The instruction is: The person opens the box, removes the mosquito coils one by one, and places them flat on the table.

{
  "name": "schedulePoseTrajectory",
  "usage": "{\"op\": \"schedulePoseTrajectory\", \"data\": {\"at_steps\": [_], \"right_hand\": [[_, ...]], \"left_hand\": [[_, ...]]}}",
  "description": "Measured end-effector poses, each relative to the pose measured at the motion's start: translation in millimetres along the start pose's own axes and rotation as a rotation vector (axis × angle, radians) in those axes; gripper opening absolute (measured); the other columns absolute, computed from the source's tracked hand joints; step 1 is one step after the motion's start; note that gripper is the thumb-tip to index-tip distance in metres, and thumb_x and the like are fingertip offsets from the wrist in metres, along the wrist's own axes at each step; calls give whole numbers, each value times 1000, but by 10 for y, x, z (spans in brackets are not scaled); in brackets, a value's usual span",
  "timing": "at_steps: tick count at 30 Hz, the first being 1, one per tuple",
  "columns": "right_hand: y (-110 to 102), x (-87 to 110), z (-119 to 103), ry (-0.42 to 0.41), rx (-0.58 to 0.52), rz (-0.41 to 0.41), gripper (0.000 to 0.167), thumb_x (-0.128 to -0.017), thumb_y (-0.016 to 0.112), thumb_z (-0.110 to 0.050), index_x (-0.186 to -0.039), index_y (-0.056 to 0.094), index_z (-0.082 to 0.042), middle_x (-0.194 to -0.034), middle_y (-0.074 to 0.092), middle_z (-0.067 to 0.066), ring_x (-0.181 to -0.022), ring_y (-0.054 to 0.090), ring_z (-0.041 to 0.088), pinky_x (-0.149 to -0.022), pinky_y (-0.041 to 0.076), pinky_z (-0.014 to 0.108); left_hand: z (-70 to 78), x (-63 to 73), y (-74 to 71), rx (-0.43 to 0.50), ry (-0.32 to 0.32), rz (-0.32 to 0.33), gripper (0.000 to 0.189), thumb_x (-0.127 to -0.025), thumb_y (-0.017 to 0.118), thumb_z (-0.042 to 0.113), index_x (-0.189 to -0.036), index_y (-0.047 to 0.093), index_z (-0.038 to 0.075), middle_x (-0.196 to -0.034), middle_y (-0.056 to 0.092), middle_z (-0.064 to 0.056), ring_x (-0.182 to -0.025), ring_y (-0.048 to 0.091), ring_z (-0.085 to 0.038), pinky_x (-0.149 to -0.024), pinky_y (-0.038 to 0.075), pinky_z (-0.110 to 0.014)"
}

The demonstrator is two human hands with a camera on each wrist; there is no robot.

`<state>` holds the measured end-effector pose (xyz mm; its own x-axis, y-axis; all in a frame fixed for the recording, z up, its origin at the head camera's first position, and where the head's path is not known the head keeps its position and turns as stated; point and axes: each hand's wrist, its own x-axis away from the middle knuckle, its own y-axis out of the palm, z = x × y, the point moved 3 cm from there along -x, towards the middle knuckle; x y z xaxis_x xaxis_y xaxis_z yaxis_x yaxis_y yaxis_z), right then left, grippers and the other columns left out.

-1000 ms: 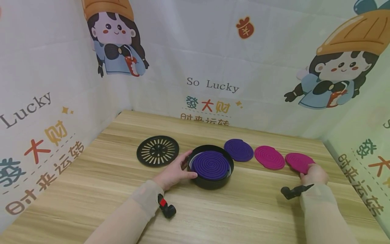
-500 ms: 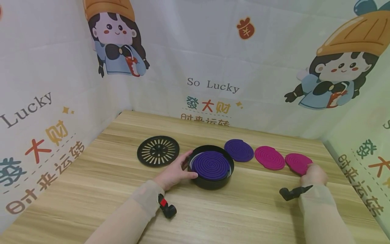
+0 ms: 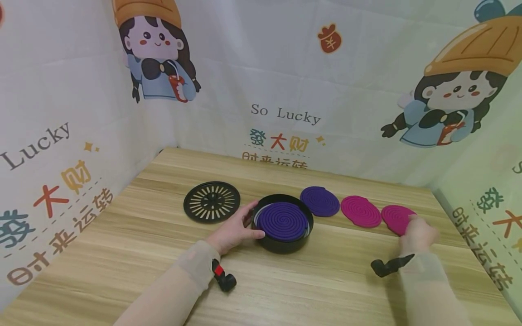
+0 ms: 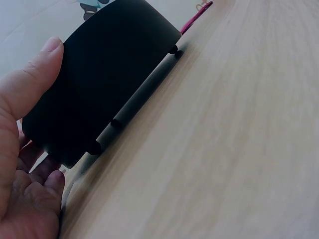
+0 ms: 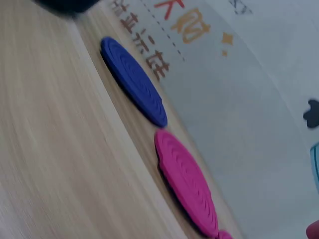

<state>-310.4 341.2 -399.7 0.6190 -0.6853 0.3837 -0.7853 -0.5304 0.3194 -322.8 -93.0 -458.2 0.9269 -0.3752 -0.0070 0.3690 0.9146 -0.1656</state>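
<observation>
One wide wooden table stretches out around the case, its far edge meeting the printed cloth [image 3: 224,68] well behind it, and the broadest run of table [image 3: 318,290] lies on the case's near side, between the sleeves. Here's the round black case [image 3: 285,246] itself, the left hand [image 3: 232,233] clasping its left wall, thumb at the near side, fingers round the back. Left of the case, a slotted black disc [image 3: 211,198] lies flat. Inside the case, a purple coil [image 3: 282,220]. Off to its right, a second purple coil [image 3: 320,201] just beside, then an inner pink coil [image 3: 361,211], then, farthest out, the outer pink coil [image 3: 396,219], right hand [image 3: 420,233] at its right edge. Pinching it? Can't tell, the fingertips are hidden! Versus half a second ago, that right hand has edged slightly toward the case; left hand and case haven't budged.
</observation>
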Motion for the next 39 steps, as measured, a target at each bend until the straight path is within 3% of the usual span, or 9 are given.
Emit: {"op": "schedulePoseTrajectory", "data": {"at_steps": [2,5,9,14,19,22,26,31,39], "right_hand": [[81,85,14,-61,129,-61,49,-92,50,-7,-139,35,-8,-138,33,-3,-124,32,8,-100,34,14],[208,226,32,-101,201,-168,65,-95,49,-13,-151,17,-4,-140,32,2,-123,35,10,-93,36,13],[382,412,73,-121,247,-310,64,-97,47,-16,-152,16,-4,-133,38,5,-106,46,7,-86,41,14],[592,654,164,-129,276,-518,66,-100,46,-19,-153,9,-3,-143,33,8,-123,44,15,-110,33,27],[791,858,272,-108,291,-697,64,-101,46,-15,-151,10,1,-124,40,0,-105,49,7,-98,42,21],[893,959,363,-88,301,-798,53,-101,45,-10,-146,19,1,-123,41,4,-102,51,9,-95,45,20],[1004,1060,515,-102,340,-902,40,-100,45,-6,-137,29,2,-117,49,4,-100,57,9,-101,44,31],[1119,1162,677,-133,432,-995,51,-99,47,-6,-142,24,12,-116,54,8,-99,59,9,-105,41,36],[1268,1253,832,-121,491,-998,49,-97,48,1,-141,28,12,-121,51,15,-97,57,8,-102,44,34]], "left_hand": [[3,3,-1,-1,0,0,99,-75,83,14,-154,23,17,-159,14,-9,-145,15,-29,-117,19,-40],[-5,1,-2,-4,-3,-2,99,-75,83,15,-154,23,17,-159,14,-9,-145,15,-29,-117,20,-39],[-22,-4,-4,-4,-1,-6,98,-76,83,15,-154,23,18,-159,14,-9,-145,15,-28,-117,20,-39],[-10,-4,8,1,5,-6,97,-76,83,14,-154,24,17,-159,15,-10,-145,15,-29,-117,20,-40],[14,5,18,6,8,-4,97,-76,82,12,-154,24,16,-159,15,-10,-145,16,-29,-117,20,-40],[14,7,15,8,9,1,97,-76,82,11,-154,24,15,-159,16,-12,-144,16,-30,-117,20,-40],[8,4,12,12,9,2,97,-76,82,11,-153,24,14,-159,16,-12,-144,17,-31,-117,20,-41],[-8,-3,12,10,8,7,97,-76,82,11,-154,24,15,-158,17,-12,-144,17,-30,-117,20,-39],[-19,-12,6,9,15,1,97,-76,82,12,-153,24,15,-158,17,-13,-144,17,-29,-117,20,-39]]}}
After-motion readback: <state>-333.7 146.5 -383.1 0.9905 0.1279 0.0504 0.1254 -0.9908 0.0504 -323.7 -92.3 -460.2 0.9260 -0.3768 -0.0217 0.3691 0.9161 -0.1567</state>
